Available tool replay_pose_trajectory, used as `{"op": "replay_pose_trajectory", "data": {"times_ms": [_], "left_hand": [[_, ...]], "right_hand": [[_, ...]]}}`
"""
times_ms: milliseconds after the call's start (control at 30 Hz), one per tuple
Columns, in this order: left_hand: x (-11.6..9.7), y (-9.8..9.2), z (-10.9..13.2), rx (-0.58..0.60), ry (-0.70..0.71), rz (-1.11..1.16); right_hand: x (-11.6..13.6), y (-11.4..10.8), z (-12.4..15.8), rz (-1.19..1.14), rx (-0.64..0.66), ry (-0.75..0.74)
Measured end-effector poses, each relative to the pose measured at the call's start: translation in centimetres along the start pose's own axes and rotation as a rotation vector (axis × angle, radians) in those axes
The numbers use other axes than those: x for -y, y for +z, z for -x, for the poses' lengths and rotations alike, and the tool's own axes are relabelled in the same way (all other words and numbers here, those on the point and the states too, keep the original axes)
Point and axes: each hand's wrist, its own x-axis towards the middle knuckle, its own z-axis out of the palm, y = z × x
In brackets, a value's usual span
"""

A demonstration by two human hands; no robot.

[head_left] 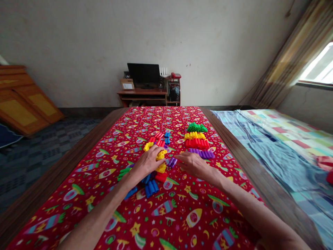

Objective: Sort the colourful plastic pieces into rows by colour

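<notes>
My left hand (149, 161) is over a mixed pile of short plastic tube pieces, its thumb and fingers closed around a yellow tube piece (161, 155). Just right of it lies a small purple tube piece (172, 162). My right hand (194, 164) hovers beside that piece with fingers stretched out and apart, holding nothing I can see. The pile also has blue pieces (151, 188), red pieces (161, 177) and green pieces (124, 173). Sorted by colour at the right are a purple row (202, 153), a red row (197, 143), a yellow row (194, 135) and a green group (197, 127).
A red patterned cloth (182, 215) covers the wooden table (226, 139). Beyond its far end stands a desk (143, 92) with a monitor (144, 74). To the right is a bed (293, 139); a wooden cabinet (26, 99) stands at left.
</notes>
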Motion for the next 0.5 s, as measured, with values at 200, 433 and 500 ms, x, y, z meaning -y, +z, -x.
{"op": "replay_pose_trajectory", "data": {"times_ms": [200,433,500], "left_hand": [[2.7,-1.4,0.4,-0.038,-0.032,-0.141],[2.8,-0.9,1.2,0.013,0.142,-0.092],[2.4,-0.6,1.3,0.049,0.162,-0.091]], "right_hand": [[1.8,2.1,-2.3,0.09,0.181,-0.165],[1.0,-0.6,-1.5,0.147,0.105,-0.021],[0.2,-2.8,-1.0,0.217,0.057,0.204]]}}
